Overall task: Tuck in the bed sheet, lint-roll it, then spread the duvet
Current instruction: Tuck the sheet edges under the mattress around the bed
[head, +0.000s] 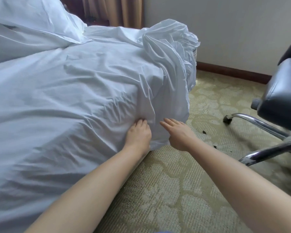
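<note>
The white bed sheet (77, 91) covers the mattress and hangs wrinkled over its near corner, with a loose bunch (171, 41) piled at the far corner. My left hand (139, 134) grips a fold of the sheet at the corner, fingers curled into the cloth. Just to its right, my right hand (178, 132) reaches toward the hanging sheet with straight fingers and holds nothing. A white duvet (23, 26) lies heaped at the back left of the bed. No lint roller is in view.
A black office chair (280, 91) with chrome legs (259, 123) stands on the right, close to the bed. Patterned green carpet (183, 190) lies below, with small dark bits (204, 132) on it. A wall and brown curtains (118, 9) are behind.
</note>
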A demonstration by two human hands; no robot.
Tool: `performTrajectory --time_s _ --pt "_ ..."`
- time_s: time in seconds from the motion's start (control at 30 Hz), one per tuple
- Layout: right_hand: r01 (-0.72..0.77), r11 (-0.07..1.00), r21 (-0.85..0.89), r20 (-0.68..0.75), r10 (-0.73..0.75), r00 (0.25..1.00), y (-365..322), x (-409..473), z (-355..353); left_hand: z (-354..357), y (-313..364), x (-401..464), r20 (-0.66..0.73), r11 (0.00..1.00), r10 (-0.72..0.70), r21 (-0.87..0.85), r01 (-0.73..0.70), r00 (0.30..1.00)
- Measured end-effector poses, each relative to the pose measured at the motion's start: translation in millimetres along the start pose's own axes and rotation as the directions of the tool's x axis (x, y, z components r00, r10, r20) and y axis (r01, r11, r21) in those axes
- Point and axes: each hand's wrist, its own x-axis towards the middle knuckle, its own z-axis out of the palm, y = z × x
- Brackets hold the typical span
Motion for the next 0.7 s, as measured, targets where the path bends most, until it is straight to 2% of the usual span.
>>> performTrajectory --time_s 0.1,0.23,0.33,0.43,0.5,0.6,0.7 --pt "0.025 0.996 -0.084 0.073 -0.019 0.997 10.0 11.4 6.9 13.1 4.4 8.1 0.032 0.999 0.006 -0.031 -0.005 0.999" --pt "0.154 0.966 -0.210 0.207 -0.110 0.972 10.0 35.4 5.6 21.4 3.6 14.9 0.039 0.991 0.033 -0.128 -0.028 0.999" --pt "0.272 0.928 -0.254 0.278 -0.200 0.940 5.9 55.9 3.0 25.3 -1.0 13.0 0.047 0.975 0.008 -0.222 0.003 0.999" --pt "0.319 0.915 -0.247 0.323 -0.233 0.917 4.8 70.9 16.7 32.4 -1.9 9.6 0.066 0.956 -0.004 -0.293 0.024 0.998" --pt "0.348 0.906 -0.242 0.319 -0.265 0.910 7.8 82.0 28.3 40.0 -2.9 16.2 0.039 0.938 -0.021 -0.344 0.033 0.999" --pt "0.404 0.890 -0.213 0.246 -0.352 0.903 19.6 98.5 45.7 66.5 -3.9 33.1 -0.154 0.882 -0.131 -0.469 0.044 0.979" --pt "0.451 0.880 -0.151 0.102 -0.440 0.892 29.4 106.8 69.0 80.4 4.0 37.3 -0.152 0.860 -0.195 -0.502 0.094 0.969"
